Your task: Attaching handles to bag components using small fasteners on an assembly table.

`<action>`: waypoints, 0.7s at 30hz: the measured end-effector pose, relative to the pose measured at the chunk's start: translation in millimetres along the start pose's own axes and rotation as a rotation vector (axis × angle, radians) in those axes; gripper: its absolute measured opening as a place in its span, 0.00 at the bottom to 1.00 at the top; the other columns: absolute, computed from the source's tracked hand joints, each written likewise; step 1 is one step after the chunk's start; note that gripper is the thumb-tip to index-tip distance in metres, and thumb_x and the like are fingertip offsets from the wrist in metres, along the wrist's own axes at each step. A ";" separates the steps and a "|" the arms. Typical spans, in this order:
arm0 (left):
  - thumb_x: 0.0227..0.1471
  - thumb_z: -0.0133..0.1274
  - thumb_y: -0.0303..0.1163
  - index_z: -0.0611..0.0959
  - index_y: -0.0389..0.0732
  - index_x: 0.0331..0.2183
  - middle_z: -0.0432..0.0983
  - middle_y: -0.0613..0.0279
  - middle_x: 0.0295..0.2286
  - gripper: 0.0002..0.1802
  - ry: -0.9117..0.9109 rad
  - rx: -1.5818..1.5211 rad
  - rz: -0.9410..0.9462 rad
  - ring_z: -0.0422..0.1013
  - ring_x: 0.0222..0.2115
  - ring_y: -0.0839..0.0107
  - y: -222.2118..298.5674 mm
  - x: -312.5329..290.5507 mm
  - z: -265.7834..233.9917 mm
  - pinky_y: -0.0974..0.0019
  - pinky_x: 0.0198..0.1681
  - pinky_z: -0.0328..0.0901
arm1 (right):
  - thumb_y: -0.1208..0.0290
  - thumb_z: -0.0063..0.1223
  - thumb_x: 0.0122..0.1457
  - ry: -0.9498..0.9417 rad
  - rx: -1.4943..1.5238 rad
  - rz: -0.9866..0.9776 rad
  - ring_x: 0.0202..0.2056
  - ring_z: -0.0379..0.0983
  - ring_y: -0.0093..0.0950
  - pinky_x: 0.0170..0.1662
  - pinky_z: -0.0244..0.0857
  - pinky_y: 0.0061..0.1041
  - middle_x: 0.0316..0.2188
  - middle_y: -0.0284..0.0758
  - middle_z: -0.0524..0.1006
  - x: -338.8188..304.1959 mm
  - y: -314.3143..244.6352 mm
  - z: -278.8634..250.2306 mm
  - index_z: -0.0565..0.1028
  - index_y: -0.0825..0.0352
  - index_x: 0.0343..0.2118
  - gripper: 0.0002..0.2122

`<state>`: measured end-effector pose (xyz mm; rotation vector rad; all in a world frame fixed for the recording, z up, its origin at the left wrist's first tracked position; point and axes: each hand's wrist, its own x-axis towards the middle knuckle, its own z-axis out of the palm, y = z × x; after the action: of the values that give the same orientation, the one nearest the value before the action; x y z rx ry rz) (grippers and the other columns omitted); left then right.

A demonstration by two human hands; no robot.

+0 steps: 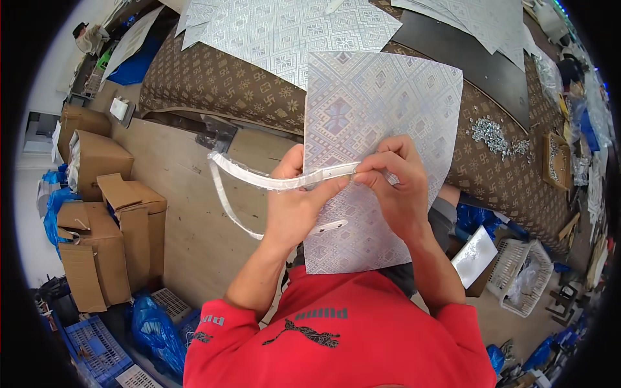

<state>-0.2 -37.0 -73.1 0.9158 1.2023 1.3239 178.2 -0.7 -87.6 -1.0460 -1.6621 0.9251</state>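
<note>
Both my hands hold a narrow white strap that has small metal studs along one stretch. My left hand is closed around it, thumb pressed along its lower edge. To the right, my right hand pinches the studded part between thumb and fingers. The strap loops out to the left past my left hand and curls back under it, and its other end shows just right of my left wrist. Beneath the hands is a stiff silver-grey sheet with a diamond pattern, leaning from my lap against the table.
A brown patterned cloth covers the table, with more silver sheets, a dark board and a heap of small shiny metal pieces. Cardboard boxes and blue crates stand left, a white basket right.
</note>
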 end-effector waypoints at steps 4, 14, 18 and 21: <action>0.50 0.66 0.18 0.80 0.35 0.43 0.81 0.65 0.37 0.18 -0.003 0.065 0.018 0.74 0.37 0.80 -0.1 1.0 3.1 0.72 0.41 0.70 | 0.85 0.67 0.46 0.018 0.008 0.010 0.37 0.68 0.27 0.42 0.64 0.24 0.34 0.31 0.68 2.0 0.1 1.8 0.78 0.67 0.30 0.10; 0.49 0.68 0.21 0.81 0.35 0.44 0.82 0.64 0.36 0.19 -0.067 0.189 0.002 0.76 0.37 0.77 -7.5 4.8 7.4 0.71 0.41 0.71 | 0.87 0.65 0.47 0.062 -0.037 -0.067 0.35 0.69 0.27 0.40 0.65 0.25 0.31 0.33 0.70 -2.1 21.7 -4.2 0.72 0.67 0.32 0.13; 0.48 0.67 0.18 0.80 0.33 0.48 0.83 0.58 0.40 0.24 -0.023 0.054 -0.045 0.78 0.41 0.70 -5.7 5.7 -4.3 0.65 0.48 0.72 | 0.84 0.65 0.50 -0.057 0.059 0.068 0.33 0.71 0.25 0.38 0.66 0.24 0.32 0.33 0.73 7.7 0.7 -40.1 0.75 0.67 0.33 0.11; 0.48 0.66 0.17 0.79 0.32 0.50 0.82 0.56 0.43 0.26 0.055 -0.028 -0.032 0.77 0.44 0.67 -11.0 13.2 -11.9 0.63 0.52 0.70 | 0.80 0.66 0.54 0.353 -0.206 0.158 0.34 0.74 0.25 0.39 0.67 0.23 0.33 0.34 0.76 14.2 22.0 -102.5 0.77 0.68 0.35 0.08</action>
<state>-11.1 -26.7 -87.6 0.8416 1.2322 1.3449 278.1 31.8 -74.3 -1.4090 -1.4127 0.6302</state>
